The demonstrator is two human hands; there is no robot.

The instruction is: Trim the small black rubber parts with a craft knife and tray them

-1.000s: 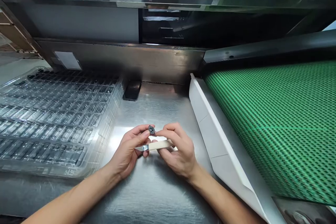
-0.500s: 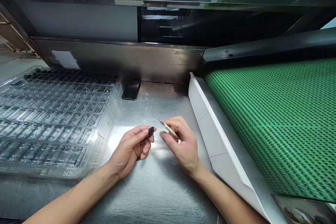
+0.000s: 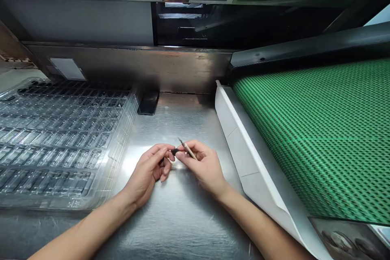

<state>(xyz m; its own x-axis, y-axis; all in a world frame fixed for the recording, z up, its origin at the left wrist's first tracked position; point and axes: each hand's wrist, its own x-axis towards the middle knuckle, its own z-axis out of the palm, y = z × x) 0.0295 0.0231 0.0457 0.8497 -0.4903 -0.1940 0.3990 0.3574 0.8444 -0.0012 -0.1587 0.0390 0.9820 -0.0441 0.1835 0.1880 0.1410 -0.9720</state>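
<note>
- Pinching a small black part (image 3: 175, 151) between the left hand (image 3: 152, 165) and the right hand (image 3: 204, 165), above the table (image 3: 170, 227).
- Mostly covered by fingertips; dark and stubby, too small to make out clearly.
- Also gripping a pale-handled knife (image 3: 189, 151) in the right hand, with a thin blade hard to see against the table.
- Showing only in part a clear tray (image 3: 103, 170) at left and a green belt (image 3: 329, 126) at right.

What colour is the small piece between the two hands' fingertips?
The small piece is black; the head view shows it.
</note>
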